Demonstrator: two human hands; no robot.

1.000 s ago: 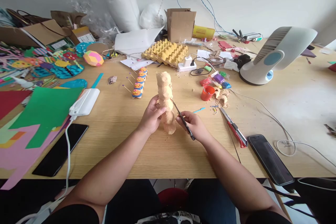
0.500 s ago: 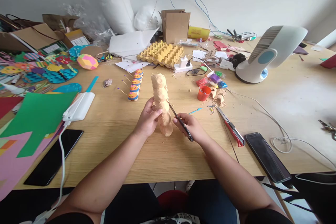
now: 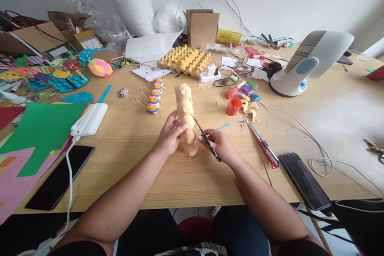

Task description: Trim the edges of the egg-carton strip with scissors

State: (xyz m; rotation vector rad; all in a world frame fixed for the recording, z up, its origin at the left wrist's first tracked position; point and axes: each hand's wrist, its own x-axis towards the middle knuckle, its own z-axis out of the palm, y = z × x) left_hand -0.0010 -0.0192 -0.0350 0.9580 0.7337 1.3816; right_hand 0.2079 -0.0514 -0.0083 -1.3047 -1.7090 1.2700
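My left hand [image 3: 171, 134] grips a yellowish-tan strip of egg carton cups [image 3: 185, 106], thumb across its front. The strip stands upright over the table, with a rough, crumbly surface. In my right hand [image 3: 220, 144] is a slim black cutting tool [image 3: 211, 147] with a narrow dark blade. Its tip touches or nearly touches the strip's right edge around the middle cup. Seen edge-on, the tool's exact kind is unclear. Beyond my left hand, a row of painted orange and blue egg-carton cups [image 3: 155, 96] with faces and pins sits on the table.
A red utility knife [image 3: 265, 148] and a phone [image 3: 305, 181] lie to the right. An orange bucket [image 3: 233, 106] stands near carton scraps [image 3: 250, 109]. Farther back are a yellow egg tray [image 3: 186, 61] and a fan [image 3: 309, 64]. Green paper [image 3: 45, 132] and a white power bank [image 3: 90, 120] lie left.
The view has shifted slightly. The strip leans a little more to the right in my left hand, and the blade stays at its right edge. Both grips look unchanged.
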